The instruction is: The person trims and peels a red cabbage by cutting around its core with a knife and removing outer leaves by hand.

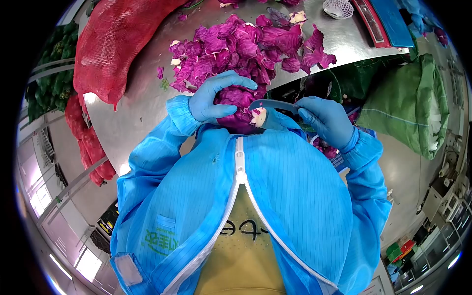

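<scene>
In a blue glove, my left hand [214,98] grips a red cabbage [235,104] from its left side, thumb below and fingers over the top. The cabbage is at the near edge of the metal table, close to my chest, with its pale stem end [258,117] facing right. My right hand [327,120], also gloved, is closed around the handle of a knife [275,104]. The curved blade reaches left, its tip at the cabbage just above the stem end. Whether the blade has cut in, I cannot tell. Behind the cabbage lies a heap of loose purple leaves [231,46].
A full red mesh sack [110,54] lies on the metal table [147,105] at left. A white foam net [338,8] and a blue folder-like item [391,22] are at the back right. On the right stands a green woven sack [400,108]; cabbage pieces [324,147] sit below my right hand.
</scene>
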Demonstrator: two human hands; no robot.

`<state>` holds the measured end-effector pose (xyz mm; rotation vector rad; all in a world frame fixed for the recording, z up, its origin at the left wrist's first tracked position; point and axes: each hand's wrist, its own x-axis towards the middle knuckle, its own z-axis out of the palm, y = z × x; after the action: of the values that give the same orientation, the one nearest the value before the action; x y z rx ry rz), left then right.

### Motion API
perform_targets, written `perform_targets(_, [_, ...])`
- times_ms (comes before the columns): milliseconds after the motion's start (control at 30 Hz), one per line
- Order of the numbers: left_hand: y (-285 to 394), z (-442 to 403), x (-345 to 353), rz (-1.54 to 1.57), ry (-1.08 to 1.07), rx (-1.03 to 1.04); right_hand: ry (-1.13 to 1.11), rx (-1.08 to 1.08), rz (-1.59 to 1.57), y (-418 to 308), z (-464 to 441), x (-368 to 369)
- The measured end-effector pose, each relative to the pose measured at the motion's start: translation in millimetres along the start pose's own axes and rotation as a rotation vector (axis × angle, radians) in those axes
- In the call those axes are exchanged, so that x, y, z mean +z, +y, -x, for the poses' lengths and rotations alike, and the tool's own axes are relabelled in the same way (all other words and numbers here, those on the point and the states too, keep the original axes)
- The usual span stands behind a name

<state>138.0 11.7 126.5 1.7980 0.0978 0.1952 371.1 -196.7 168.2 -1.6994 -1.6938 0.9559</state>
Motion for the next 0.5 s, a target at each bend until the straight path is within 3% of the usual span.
perform_targets(267, [0, 2, -2, 0.011, 0.016, -0.051, 0.004, 0.017, 0.097, -6, -3, -1])
perform_targets(333, [-5, 4, -1, 0.019, 0.034, -0.051, 0.154, 0.053, 0.102, -8, -3, 6])
perform_targets(500, [-2, 3, -1, 0.010, 0.046, -0.073, 0.078, 0.019, 0.284, -9, -1, 12])
